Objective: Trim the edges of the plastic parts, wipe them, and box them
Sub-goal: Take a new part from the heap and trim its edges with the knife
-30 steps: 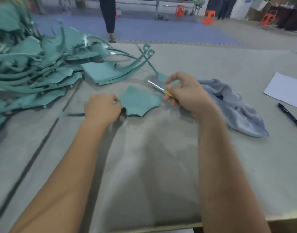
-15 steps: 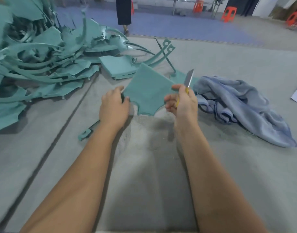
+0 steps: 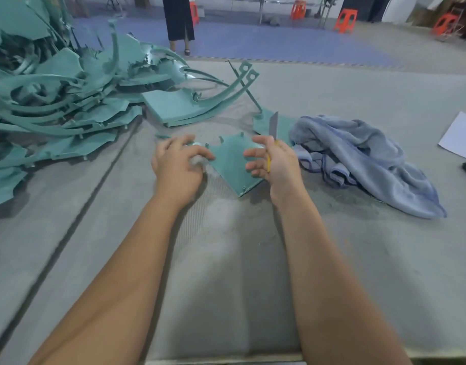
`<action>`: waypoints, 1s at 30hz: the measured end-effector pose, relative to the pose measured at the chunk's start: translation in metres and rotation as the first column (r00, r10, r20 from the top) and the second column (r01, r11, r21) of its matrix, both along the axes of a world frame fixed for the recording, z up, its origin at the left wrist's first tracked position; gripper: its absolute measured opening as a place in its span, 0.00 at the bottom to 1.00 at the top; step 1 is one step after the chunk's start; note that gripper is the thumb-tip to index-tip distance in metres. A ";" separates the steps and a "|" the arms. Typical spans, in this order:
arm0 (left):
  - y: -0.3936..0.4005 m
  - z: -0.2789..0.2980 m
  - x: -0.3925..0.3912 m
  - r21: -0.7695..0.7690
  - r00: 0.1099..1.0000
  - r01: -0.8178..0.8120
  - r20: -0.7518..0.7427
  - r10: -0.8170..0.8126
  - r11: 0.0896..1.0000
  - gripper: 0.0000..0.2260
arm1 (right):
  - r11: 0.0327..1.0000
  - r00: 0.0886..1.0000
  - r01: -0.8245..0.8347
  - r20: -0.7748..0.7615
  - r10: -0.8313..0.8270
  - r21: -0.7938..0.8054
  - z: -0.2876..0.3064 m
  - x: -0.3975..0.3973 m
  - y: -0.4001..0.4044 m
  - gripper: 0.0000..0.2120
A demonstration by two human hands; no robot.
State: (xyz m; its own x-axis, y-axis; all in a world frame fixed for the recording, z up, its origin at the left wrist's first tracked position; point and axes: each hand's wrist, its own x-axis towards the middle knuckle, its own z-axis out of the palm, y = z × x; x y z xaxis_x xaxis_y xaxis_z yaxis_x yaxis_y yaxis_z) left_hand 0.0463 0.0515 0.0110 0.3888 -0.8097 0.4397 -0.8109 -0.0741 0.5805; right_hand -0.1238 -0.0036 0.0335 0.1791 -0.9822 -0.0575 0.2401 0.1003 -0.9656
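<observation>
A flat teal plastic part (image 3: 233, 164) lies on the grey table (image 3: 226, 272) between the two hands, pegs up. The left hand (image 3: 178, 164) hovers blurred at its left edge, fingers (image 3: 200, 154) spread and loosely bent, gripping nothing. The right hand (image 3: 275, 162) pinches a yellow-handled utility knife (image 3: 273, 127), blade upright above the fingertips, other fingers loose, a blue cloth (image 3: 363, 154) just beyond its knuckles.
</observation>
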 end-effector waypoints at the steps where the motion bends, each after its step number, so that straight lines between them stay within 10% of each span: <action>1: 0.001 0.001 0.002 0.032 0.994 -0.029 -0.102 0.032 0.999 0.21 | 1.000 1.000 0.017 -0.021 -0.017 -0.007 -0.002 0.002 0.000 0.12; 9: 0.009 0.002 0.006 0.035 0.872 -0.203 -0.449 0.196 0.979 0.11 | 0.954 0.953 0.301 -0.045 -0.300 0.003 -0.011 -0.007 -0.012 0.13; 16: -0.004 0.001 -0.034 0.102 0.949 0.066 -0.313 -0.031 0.993 0.12 | 0.983 0.984 0.178 -0.022 -0.177 0.046 -0.008 -0.001 -0.013 0.25; 24: -0.013 -0.003 -0.025 -0.142 0.654 -0.042 -0.752 -0.080 0.989 0.07 | 0.972 0.977 0.181 -0.089 -0.195 -0.151 -0.013 0.005 -0.010 0.11; 30: -0.028 -0.002 -0.025 -0.012 0.665 -0.069 -0.746 0.037 0.998 0.17 | 0.961 0.990 -0.013 -0.137 -0.026 -0.277 -0.021 0.016 -0.002 0.11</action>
